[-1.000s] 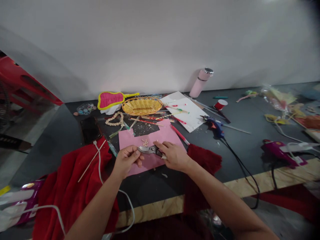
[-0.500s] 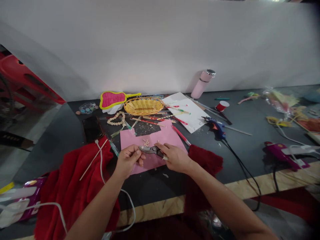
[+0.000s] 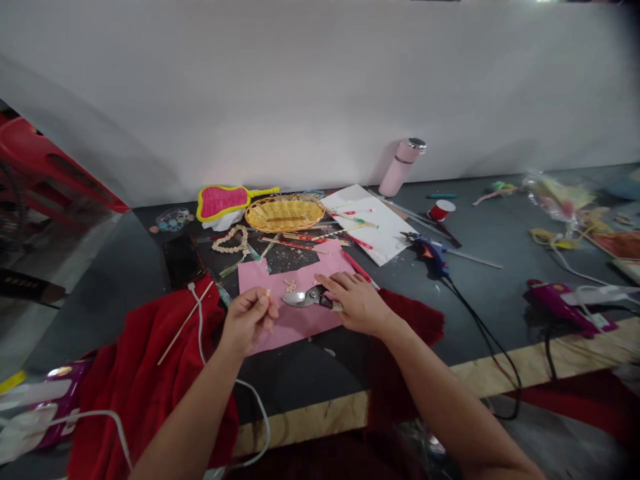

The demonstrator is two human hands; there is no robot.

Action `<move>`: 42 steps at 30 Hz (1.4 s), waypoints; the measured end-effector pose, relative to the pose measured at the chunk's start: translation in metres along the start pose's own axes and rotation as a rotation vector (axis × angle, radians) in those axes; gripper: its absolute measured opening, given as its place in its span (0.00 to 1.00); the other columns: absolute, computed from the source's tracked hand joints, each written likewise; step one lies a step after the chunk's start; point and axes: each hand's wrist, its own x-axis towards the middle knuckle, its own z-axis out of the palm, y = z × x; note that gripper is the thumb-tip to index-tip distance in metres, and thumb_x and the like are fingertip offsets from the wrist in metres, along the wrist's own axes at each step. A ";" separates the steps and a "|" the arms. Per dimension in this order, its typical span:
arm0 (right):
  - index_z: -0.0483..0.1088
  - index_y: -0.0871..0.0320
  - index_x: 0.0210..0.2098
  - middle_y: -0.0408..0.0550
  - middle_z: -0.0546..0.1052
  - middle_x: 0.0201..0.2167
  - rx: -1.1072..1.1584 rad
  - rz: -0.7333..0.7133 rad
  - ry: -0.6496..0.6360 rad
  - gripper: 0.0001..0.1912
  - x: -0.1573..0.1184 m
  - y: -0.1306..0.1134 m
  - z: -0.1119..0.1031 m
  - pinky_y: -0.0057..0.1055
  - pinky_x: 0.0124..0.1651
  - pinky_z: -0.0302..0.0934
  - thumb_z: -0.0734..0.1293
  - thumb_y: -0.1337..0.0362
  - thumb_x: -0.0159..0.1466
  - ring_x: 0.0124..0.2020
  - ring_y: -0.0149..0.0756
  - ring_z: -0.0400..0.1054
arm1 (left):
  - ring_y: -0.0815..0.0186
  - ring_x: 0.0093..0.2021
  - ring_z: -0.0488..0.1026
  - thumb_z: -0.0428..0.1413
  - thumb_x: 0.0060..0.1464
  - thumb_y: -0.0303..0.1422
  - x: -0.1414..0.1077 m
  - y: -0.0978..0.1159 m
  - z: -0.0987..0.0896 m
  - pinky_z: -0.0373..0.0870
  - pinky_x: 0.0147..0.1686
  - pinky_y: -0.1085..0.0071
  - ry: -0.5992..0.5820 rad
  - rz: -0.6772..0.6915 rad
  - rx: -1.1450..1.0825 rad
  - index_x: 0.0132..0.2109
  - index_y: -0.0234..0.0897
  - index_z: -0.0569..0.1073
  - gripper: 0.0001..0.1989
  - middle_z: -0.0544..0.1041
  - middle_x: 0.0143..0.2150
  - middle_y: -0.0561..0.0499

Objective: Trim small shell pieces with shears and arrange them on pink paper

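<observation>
Tabletop [image 3: 500, 307], dark, against pale wall [image 3: 320, 100]; right hand [image 3: 363, 305] around shears [image 3: 311, 296], left hand [image 3: 245, 321] tight on pale bit [image 3: 268, 293].

Bottle [image 3: 397, 175]: at bench's [image 3: 493, 297] back edge
Spool [image 3: 440, 211]: near back edge
Phone [image 3: 181, 261]: flat, near left edge

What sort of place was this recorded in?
Likely a craft workshop or hobby bench: the right hand holds shears over pink paper, and a blue glue gun and a red spool sit on the dark table.
</observation>
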 end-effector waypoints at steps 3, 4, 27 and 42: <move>0.49 0.55 0.64 0.53 0.67 0.50 0.007 0.084 0.083 0.34 0.000 0.011 0.002 0.39 0.52 0.57 0.61 0.68 0.59 0.50 0.44 0.61 | 0.79 0.14 0.62 0.65 0.41 0.37 0.003 0.005 -0.003 0.59 0.14 0.83 0.041 0.012 -0.030 0.28 0.33 0.70 0.14 0.73 0.20 0.56; 0.48 0.55 0.64 0.54 0.67 0.51 0.009 0.134 0.116 0.33 0.000 0.013 0.003 0.39 0.52 0.57 0.60 0.67 0.60 0.51 0.44 0.61 | 0.79 0.15 0.63 0.65 0.42 0.37 0.004 0.005 -0.004 0.60 0.15 0.83 0.035 0.000 -0.027 0.29 0.33 0.71 0.14 0.73 0.21 0.55; 0.67 0.55 0.39 0.50 0.73 0.43 -0.137 0.494 0.157 0.13 0.005 0.027 0.013 0.32 0.41 0.60 0.65 0.53 0.61 0.44 0.41 0.65 | 0.75 0.24 0.68 0.61 0.48 0.35 0.006 -0.013 -0.002 0.66 0.26 0.78 -0.012 -0.036 0.132 0.35 0.35 0.70 0.09 0.73 0.28 0.55; 0.69 0.57 0.37 0.53 0.71 0.48 -0.050 0.460 0.387 0.09 0.006 0.034 0.017 0.38 0.49 0.60 0.63 0.58 0.63 0.49 0.45 0.62 | 0.75 0.25 0.66 0.61 0.49 0.36 0.005 -0.018 -0.003 0.65 0.28 0.78 0.013 -0.009 0.213 0.36 0.35 0.71 0.11 0.69 0.24 0.57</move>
